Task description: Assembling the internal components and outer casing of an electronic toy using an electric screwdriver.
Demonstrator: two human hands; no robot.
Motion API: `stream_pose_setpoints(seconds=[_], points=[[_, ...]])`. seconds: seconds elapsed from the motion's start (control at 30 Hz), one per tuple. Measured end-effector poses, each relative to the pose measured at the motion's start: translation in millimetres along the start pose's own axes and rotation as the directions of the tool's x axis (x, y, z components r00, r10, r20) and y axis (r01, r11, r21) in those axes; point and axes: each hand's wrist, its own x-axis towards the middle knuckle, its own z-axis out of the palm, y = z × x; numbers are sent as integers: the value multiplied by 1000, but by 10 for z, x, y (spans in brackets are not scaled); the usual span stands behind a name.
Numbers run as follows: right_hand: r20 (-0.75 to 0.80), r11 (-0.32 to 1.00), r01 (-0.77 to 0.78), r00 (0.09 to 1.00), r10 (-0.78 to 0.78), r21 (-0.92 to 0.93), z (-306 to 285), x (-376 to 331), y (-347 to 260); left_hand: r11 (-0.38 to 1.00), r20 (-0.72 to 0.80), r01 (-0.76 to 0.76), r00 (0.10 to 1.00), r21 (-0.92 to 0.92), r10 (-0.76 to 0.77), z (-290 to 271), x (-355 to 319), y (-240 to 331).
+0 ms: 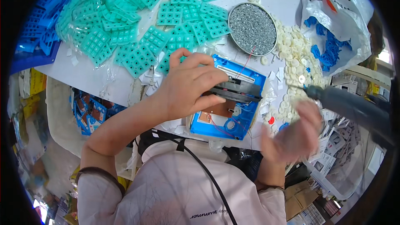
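My left hand (187,85) is closed on a black flat plastic part (239,91), fingers above and thumb below. The part is tilted over an open blue plastic housing (253,118). Inside the housing are a brown circuit board (221,109), thin red and blue wires, and a round blue ring (230,124). My right hand (296,135), smeared by motion, is in the air to the right of the housing. Just above it a dark grey electric screwdriver (350,104) points its thin bit to the left; I see no contact between them.
Turquoise rubber keypads (139,60) are heaped at the far left. A round tin (275,33) full of small screws stands behind the housing. White round pieces (291,54) spread rightward, near a plastic bag (346,54) with blue parts. Bins (62,121) flank the table.
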Motion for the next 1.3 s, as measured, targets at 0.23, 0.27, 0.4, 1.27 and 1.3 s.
stream_pose_setpoints(seconds=[0.23,0.27,0.4,1.27,1.3], points=[[338,986,-152,934,119,75,120,-69,248,966,-87,65,992,-249,-90,-108,482,-87],[313,990,-112,946,81,82,116,8,267,950,-169,95,974,-297,-150,-122,532,-104],[400,976,-159,912,88,147,207,580,521,970,-39,-241,969,32,242,-337,521,131],[611,682,-677,672,419,277,520,662,600,997,27,-79,997,-19,79,-96,225,193],[583,651,-691,681,442,313,533,630,565,998,29,-49,998,-33,50,-122,195,187]])
